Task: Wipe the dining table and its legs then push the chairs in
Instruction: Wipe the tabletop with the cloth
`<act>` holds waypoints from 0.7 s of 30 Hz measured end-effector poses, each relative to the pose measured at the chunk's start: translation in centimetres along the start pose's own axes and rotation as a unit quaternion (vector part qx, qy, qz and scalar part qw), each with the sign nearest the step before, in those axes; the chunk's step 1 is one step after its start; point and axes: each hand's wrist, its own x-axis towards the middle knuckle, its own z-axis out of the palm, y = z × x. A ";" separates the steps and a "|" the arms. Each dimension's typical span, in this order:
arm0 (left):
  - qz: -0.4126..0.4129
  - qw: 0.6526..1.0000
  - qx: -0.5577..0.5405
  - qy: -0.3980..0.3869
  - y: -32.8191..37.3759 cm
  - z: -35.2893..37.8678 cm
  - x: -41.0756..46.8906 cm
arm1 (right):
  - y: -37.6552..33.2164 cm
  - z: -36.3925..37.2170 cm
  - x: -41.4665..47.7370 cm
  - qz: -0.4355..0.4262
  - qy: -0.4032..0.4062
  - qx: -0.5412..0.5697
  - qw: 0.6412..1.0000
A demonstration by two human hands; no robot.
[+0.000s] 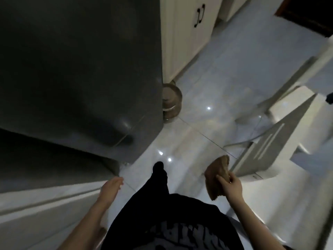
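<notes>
My right hand (232,185) grips a brown cloth (215,175), which hangs in front of me above the pale tiled floor. My left hand (111,186) hangs at my side with its fingers straight, holding nothing, next to the corner of a dark grey fridge (81,69). White chairs (266,141) stand to my right, blurred by motion. The dining table top is not plainly in view.
A metal pot (171,100) sits on the floor behind the fridge corner. White cabinets with black handles (187,33) stand at the back. A white surface (45,210) lies at lower left. Glossy floor tiles (198,114) stretch ahead between fridge and chairs.
</notes>
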 end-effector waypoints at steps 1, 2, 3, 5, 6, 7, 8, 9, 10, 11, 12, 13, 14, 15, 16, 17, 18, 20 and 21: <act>0.013 1.000 0.022 -0.018 2.4 -0.3 1.8 | -0.4 0.1 0.0 0.019 0.025 0.005 1.000; 0.033 0.998 0.044 -0.025 4.8 -0.5 3.1 | -0.7 0.1 0.0 0.032 0.047 0.016 0.998; 0.064 0.995 0.064 -0.030 7.0 -0.6 4.4 | -1.1 0.1 -0.2 0.047 0.063 0.029 0.996; 0.113 0.987 0.103 -0.057 11.8 0.0 6.0 | -1.7 0.3 -0.2 0.050 0.102 0.036 0.993; 0.134 0.980 0.128 -0.077 14.1 0.3 6.9 | -1.6 0.6 0.1 0.053 0.117 0.037 0.991; 0.147 0.973 0.153 -0.093 16.3 0.7 8.0 | -2.0 0.8 0.2 0.072 0.124 0.049 0.988; 0.151 0.967 0.172 -0.111 18.4 1.4 8.8 | -2.1 1.0 0.5 0.083 0.132 0.063 0.986; 0.157 0.962 0.182 -0.130 20.1 2.0 9.9 | -2.5 1.2 0.8 0.101 0.146 0.075 0.981; 0.161 0.957 0.193 -0.147 21.5 2.5 10.8 | -2.6 1.3 1.4 0.116 0.161 0.088 0.976; 0.162 0.953 0.204 -0.157 22.8 3.1 11.9 | -3.0 1.4 1.9 0.130 0.170 0.097 0.972; 0.162 0.949 0.217 -0.163 23.9 3.7 12.7 | -3.4 1.5 2.5 0.131 0.173 0.101 0.971; 0.165 0.945 0.225 -0.169 24.8 4.3 13.5 | -3.8 1.5 3.2 0.128 0.179 0.101 0.970; 0.168 0.942 0.230 -0.175 25.8 4.9 14.2 | -4.3 1.4 4.1 0.126 0.183 0.099 0.970; 0.170 0.940 0.235 -0.179 26.7 5.5 14.9 | -5.3 1.2 5.0 0.129 0.181 0.100 0.970; 0.165 0.939 0.241 -0.182 27.5 6.2 15.7 | -6.0 0.9 6.1 0.131 0.169 0.111 0.971; 0.159 0.938 0.247 -0.184 28.2 6.8 16.7 | -7.0 0.5 7.2 0.131 0.154 0.127 0.971; 0.151 0.938 0.250 -0.186 29.1 7.3 17.4 | -8.1 0.1 8.5 0.129 0.145 0.143 0.971; 0.136 0.942 0.243 -0.187 30.8 8.3 19.1 | -10.2 -1.0 11.8 0.118 0.143 0.156 0.970; 0.132 0.946 0.235 -0.182 31.9 8.9 19.6 | -11.3 -1.5 13.4 0.110 0.144 0.154 0.971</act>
